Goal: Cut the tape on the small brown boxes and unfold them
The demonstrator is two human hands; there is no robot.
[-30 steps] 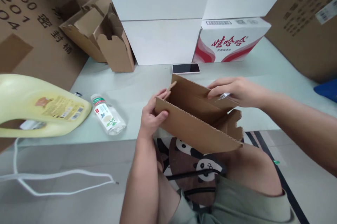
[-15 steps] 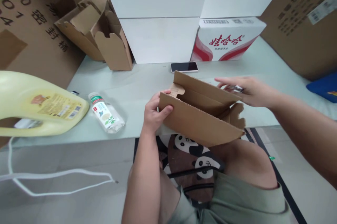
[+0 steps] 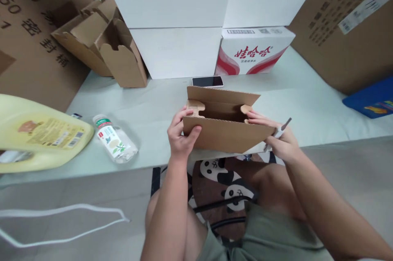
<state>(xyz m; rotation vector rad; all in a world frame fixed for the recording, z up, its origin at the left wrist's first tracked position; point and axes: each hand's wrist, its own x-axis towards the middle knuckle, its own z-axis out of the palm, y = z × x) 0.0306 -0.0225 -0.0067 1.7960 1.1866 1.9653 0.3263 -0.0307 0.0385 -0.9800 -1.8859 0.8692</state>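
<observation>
Gripping a half-hidden tool [image 3: 278,132], the right hand [image 3: 284,142] has reached one flap [image 3: 245,108]; the left hand [image 3: 181,136] clasps the carton [image 3: 227,136] opposite.

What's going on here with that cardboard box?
A person sits at a table, holding an open cardboard box at its near edge. The left hand grips the box's left end; the right hand holds a slim tool, its fingers at the right end. The box's top is open. A phone lies just beyond it, and a clear bottle is off to the left.
</observation>
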